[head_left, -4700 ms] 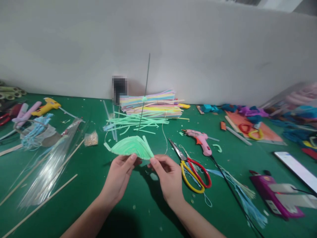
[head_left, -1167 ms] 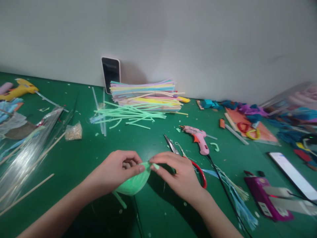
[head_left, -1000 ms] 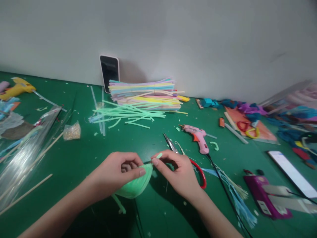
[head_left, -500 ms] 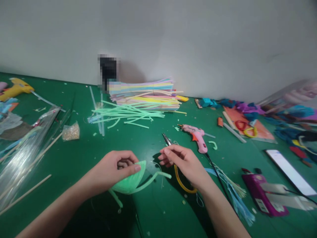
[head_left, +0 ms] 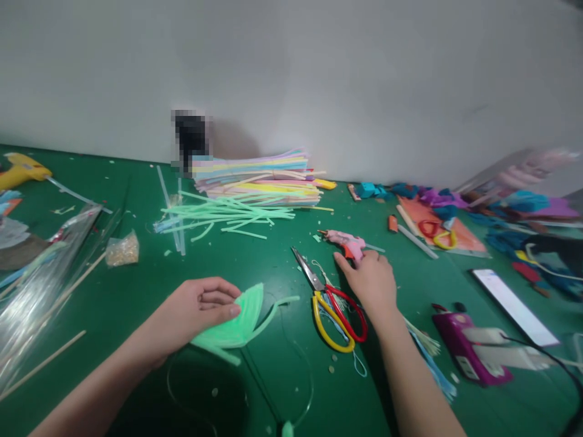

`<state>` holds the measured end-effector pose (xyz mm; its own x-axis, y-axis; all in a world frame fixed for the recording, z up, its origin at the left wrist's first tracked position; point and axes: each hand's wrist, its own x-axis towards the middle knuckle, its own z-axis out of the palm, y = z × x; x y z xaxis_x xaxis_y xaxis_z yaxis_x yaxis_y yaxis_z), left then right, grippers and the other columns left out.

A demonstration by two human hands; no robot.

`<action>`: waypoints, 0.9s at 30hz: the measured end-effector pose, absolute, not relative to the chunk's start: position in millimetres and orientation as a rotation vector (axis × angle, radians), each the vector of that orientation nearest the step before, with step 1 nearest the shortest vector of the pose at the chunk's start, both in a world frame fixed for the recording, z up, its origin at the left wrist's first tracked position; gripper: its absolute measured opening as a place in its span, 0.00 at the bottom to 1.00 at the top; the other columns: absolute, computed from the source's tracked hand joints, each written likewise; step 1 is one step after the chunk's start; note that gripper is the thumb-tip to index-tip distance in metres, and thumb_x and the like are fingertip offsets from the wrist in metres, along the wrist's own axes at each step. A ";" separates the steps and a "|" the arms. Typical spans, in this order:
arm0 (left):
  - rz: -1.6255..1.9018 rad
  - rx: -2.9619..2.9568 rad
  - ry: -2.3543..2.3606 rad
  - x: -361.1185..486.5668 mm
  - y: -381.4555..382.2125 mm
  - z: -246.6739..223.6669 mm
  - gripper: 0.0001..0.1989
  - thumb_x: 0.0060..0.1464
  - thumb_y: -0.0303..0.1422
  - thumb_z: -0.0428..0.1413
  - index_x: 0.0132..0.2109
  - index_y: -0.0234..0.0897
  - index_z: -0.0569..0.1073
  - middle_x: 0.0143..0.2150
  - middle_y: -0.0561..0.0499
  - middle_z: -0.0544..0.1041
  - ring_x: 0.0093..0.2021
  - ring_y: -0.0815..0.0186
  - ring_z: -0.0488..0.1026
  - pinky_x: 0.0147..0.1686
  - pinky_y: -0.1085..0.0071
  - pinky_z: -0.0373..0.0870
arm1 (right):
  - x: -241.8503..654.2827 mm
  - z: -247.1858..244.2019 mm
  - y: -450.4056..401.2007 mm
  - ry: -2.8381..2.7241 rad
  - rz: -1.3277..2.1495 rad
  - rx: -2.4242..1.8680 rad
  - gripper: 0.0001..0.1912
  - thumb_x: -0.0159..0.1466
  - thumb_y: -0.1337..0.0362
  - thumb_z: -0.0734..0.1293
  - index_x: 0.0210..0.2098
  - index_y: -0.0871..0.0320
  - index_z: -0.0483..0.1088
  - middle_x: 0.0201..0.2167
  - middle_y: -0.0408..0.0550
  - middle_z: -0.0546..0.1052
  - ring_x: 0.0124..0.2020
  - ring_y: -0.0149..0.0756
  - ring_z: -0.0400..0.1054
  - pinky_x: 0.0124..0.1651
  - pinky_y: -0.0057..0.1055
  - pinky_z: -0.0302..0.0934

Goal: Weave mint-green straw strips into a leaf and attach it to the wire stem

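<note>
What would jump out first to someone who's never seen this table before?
Probably the bright green, curved piece pinched in the left hand, low and just left of centre. Next come the scissors with one red and one yellow handle, lying between the hands, and the pink glue gun beyond, its grip covered by the right hand. At the back, near the wall, pastel strips lie heaped.
</note>
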<state>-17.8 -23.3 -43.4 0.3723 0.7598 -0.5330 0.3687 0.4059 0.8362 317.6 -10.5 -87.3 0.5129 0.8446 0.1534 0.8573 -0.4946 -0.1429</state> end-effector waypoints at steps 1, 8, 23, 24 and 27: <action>0.345 1.186 1.228 -17.3 -23.6 -44.2 0.19 0.46 0.43 0.65 0.42 0.37 0.76 0.36 0.49 0.80 0.39 0.62 0.76 0.41 0.70 0.69 | 317.9 -89.4 -8.4 -1.435 -0.095 -2.538 0.24 0.61 0.50 0.65 0.42 0.68 0.69 0.41 0.71 0.75 0.45 0.59 0.69 0.42 0.42 0.60; 0.498 1.246 1.253 -10.2 -30.7 -51.7 0.16 0.48 0.44 0.64 0.41 0.39 0.80 0.39 0.48 0.83 0.41 0.60 0.77 0.43 0.69 0.71 | 311.3 -74.0 -18.5 -1.239 -0.063 -2.350 0.21 0.62 0.50 0.63 0.46 0.60 0.64 0.28 0.49 0.74 0.27 0.42 0.69 0.31 0.32 0.59; 0.612 1.371 1.109 -9.1 -39.0 -42.0 0.09 0.50 0.40 0.64 0.37 0.44 0.84 0.37 0.50 0.83 0.38 0.62 0.77 0.41 0.70 0.74 | 260.3 -66.2 -39.8 -1.461 0.783 -1.525 0.10 0.58 0.59 0.68 0.32 0.59 0.69 0.24 0.39 0.63 0.25 0.29 0.53 0.26 0.25 0.50; 0.607 1.373 1.106 -9.2 -39.2 -40.8 0.09 0.50 0.40 0.64 0.38 0.44 0.84 0.37 0.50 0.83 0.38 0.62 0.77 0.41 0.70 0.74 | 260.9 -65.9 -39.6 -1.468 0.805 -1.511 0.10 0.58 0.59 0.69 0.32 0.59 0.70 0.24 0.39 0.63 0.25 0.29 0.53 0.27 0.25 0.50; 0.607 1.377 1.100 -8.6 -40.5 -38.0 0.08 0.50 0.40 0.64 0.37 0.45 0.84 0.37 0.51 0.82 0.38 0.62 0.77 0.41 0.70 0.74 | 262.0 -66.8 -39.5 -1.471 0.841 -1.472 0.10 0.57 0.58 0.69 0.32 0.59 0.70 0.24 0.39 0.63 0.25 0.29 0.53 0.27 0.26 0.50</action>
<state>-8.6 -40.5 -38.0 0.4147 0.8735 -0.2551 0.2502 0.1601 0.9549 262.0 -39.5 -66.8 0.0749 0.9908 0.1130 0.4054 0.0733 -0.9112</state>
